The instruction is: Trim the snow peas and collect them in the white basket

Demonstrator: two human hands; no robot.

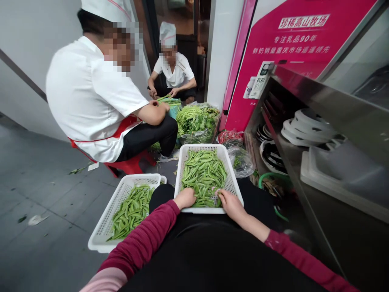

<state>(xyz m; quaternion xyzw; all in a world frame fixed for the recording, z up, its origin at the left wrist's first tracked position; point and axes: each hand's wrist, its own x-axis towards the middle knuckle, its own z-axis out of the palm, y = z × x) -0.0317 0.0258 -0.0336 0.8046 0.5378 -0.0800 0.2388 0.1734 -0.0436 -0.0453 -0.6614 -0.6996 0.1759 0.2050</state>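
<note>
A white plastic basket (pixel 231 172) rests on my lap, holding a layer of green pea pods (pixel 204 170). At its near left corner, my left hand (pixel 186 198) is closed with the fingertips curled down among the pods; what they hold is hidden. My right hand (pixel 231 205) reaches over the near right side, thumb and fingers pinched on a pea pod (pixel 219 202). To the left and lower stands a second white basket (pixel 101 229) with more pea pods (pixel 132 211) in it.
One co-worker (pixel 91 93) sits on a red stool (pixel 132 163) at left; another (pixel 174 73) squats farther back, handling green stalks. Leafy greens (pixel 197 119) in plastic lie beyond my basket. A metal shelf (pixel 299 178) with white dishes (pixel 308 125) runs along the right, a green-rimmed basket (pixel 275 175) beneath.
</note>
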